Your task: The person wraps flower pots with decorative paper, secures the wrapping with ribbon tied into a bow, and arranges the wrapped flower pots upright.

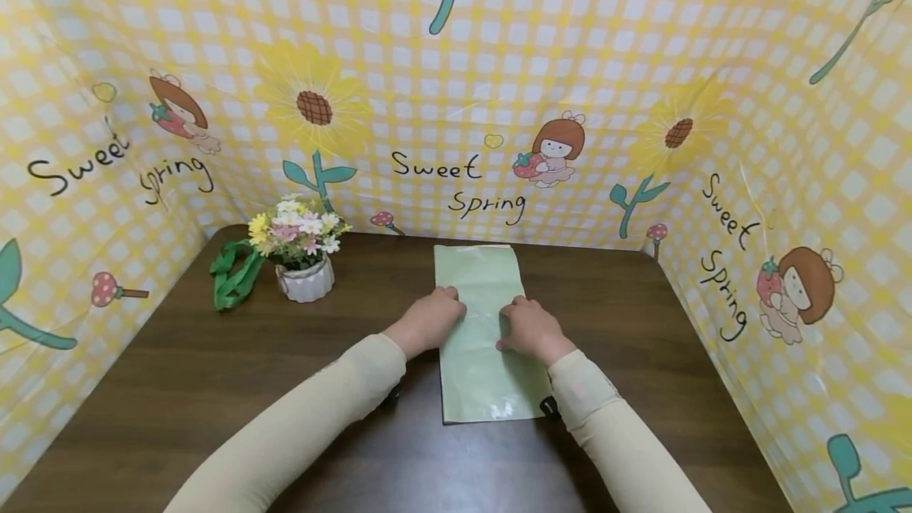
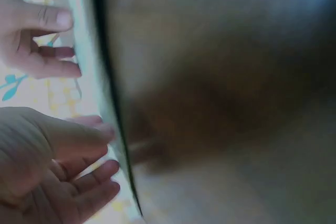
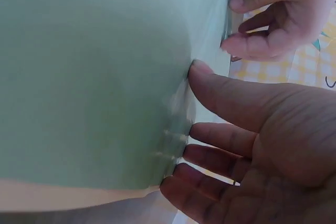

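Observation:
A long, flat, light green sheet (image 1: 477, 374) with a glossy surface lies lengthwise on the dark wooden table. Dark edging shows along its left and near sides. My left hand (image 1: 433, 319) rests at its left edge, fingertips on the upper half. In the left wrist view, that hand's thumb and loosely bent fingers touch the sheet. From the right, my right hand (image 1: 533, 329) reaches over the sheet's right edge. Its thumb (image 3: 220, 87) and spread fingertips press on the green surface, where small shiny creases show. The two hands face each other, a short gap apart.
A white ribbed pot of artificial flowers (image 1: 305, 282) stands at the back left of the table (image 1: 214, 386). Beside it lies a looped green ribbon (image 1: 235, 279). Yellow checked cloth (image 1: 456, 85) with printed flowers walls the table at the back and both sides.

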{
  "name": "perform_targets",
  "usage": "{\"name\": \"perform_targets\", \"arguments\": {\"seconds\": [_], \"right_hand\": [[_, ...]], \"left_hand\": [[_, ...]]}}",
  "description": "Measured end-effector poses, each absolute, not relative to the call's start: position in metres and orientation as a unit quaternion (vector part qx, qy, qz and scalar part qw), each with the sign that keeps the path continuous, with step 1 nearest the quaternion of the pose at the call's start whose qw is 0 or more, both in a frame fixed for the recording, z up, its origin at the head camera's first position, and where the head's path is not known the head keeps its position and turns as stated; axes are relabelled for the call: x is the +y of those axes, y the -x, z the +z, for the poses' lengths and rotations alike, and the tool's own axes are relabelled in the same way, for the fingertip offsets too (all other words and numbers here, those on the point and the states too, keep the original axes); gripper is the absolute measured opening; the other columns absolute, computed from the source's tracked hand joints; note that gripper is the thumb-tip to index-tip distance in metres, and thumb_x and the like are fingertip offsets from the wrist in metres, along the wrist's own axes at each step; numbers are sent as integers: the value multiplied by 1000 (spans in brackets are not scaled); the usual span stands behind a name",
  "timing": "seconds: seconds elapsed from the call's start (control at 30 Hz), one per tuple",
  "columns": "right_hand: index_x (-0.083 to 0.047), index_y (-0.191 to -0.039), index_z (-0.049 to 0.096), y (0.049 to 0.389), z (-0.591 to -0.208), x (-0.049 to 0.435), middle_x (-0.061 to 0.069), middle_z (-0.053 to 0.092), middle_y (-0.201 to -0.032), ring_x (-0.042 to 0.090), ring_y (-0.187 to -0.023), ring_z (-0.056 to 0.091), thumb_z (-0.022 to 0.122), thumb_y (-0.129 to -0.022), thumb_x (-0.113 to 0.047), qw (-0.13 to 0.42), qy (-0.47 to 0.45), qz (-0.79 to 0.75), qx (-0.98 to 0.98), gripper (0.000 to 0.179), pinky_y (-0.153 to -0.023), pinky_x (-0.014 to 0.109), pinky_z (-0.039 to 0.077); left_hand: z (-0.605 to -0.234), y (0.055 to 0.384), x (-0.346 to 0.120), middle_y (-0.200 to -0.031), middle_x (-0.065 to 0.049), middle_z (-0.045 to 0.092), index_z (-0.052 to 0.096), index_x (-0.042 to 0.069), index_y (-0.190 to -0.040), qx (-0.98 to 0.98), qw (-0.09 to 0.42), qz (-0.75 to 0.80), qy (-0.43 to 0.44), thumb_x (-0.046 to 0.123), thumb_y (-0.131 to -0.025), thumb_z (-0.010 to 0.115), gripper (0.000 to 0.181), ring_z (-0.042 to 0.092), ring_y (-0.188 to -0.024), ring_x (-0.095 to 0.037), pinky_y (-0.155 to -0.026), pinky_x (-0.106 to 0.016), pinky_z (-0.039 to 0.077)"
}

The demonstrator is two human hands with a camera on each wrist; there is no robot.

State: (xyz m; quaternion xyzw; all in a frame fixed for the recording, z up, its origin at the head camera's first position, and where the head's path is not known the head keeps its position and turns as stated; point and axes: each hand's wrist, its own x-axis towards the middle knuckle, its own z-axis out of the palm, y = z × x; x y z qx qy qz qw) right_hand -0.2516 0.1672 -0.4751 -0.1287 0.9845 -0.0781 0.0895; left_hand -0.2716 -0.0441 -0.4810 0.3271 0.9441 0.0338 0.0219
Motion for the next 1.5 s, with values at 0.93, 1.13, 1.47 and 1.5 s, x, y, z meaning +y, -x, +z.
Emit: {"name": "perform_targets", "arguments": {"seconds": [0.93,1.13,1.47,1.5], "right_hand": [[-7,-135,65,247,-474,180,14,57,-133,36,-120,55,84,-86,-35,88,85,-93,988,60,-87,53,54],[-7,-133,66,246,-473,186,15,58,-130,38,-118,57,85,-85,-35,83,83,-96,988,59,-86,54,55],[-1,-143,56,262,-470,232,22,55,-140,38,-125,56,82,-87,-24,126,164,-216,954,66,-101,51,49],[0,-144,55,262,-470,238,22,55,-141,38,-126,56,81,-88,-21,126,169,-228,951,66,-102,51,49]], "left_hand": [[-477,226,-6,-122,-11,61,70,9,-118,943,87,30,-320,31,-88,80,39,54,-111,-28,-88,-39,56],[-477,229,-1,-130,-13,60,71,11,-121,941,96,29,-324,32,-90,80,39,54,-116,-29,-90,-39,56],[-476,232,3,-126,-13,59,70,12,-120,940,92,22,-327,33,-88,81,40,52,-109,-28,-85,-37,55],[-476,232,3,-125,-13,58,70,12,-120,940,92,24,-326,33,-88,81,40,52,-109,-28,-83,-37,56]]}}
